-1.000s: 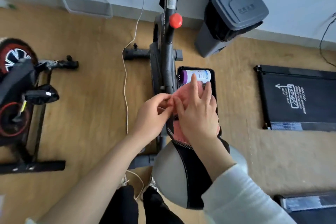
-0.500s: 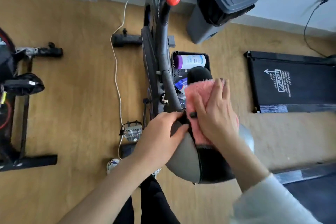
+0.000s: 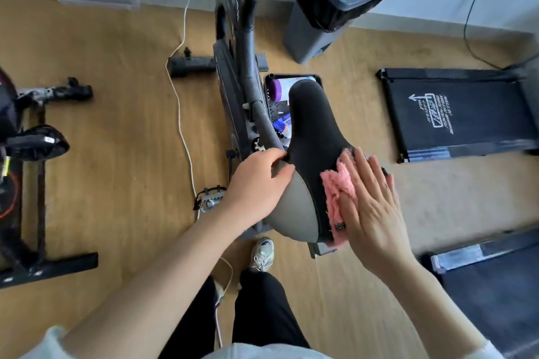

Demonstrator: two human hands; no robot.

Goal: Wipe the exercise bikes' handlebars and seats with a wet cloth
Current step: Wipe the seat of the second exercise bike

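Your right hand [image 3: 370,207] lies flat on the pink cloth [image 3: 338,192], fingers [image 3: 354,167] straight and slightly spread, pressing rather than gripping. That suits wiping, since an open palm drives the wet cloth over a wide strip of the seat [image 3: 312,137]. The cloth sits on the seat's right rear edge, draped partly over the side, so the edge gets cleaned as well as the top.

Your left hand [image 3: 256,183] cups the seat's left rear edge, its fingers curled onto the grey panel. I judge that hold to be bracing the seat against the push of the wipe.

The seat's narrow front end lies bare, pointing toward the bin [image 3: 335,0] by the wall. The second bike [image 3: 26,143] stands well apart on the floor [image 3: 116,125] at your left.
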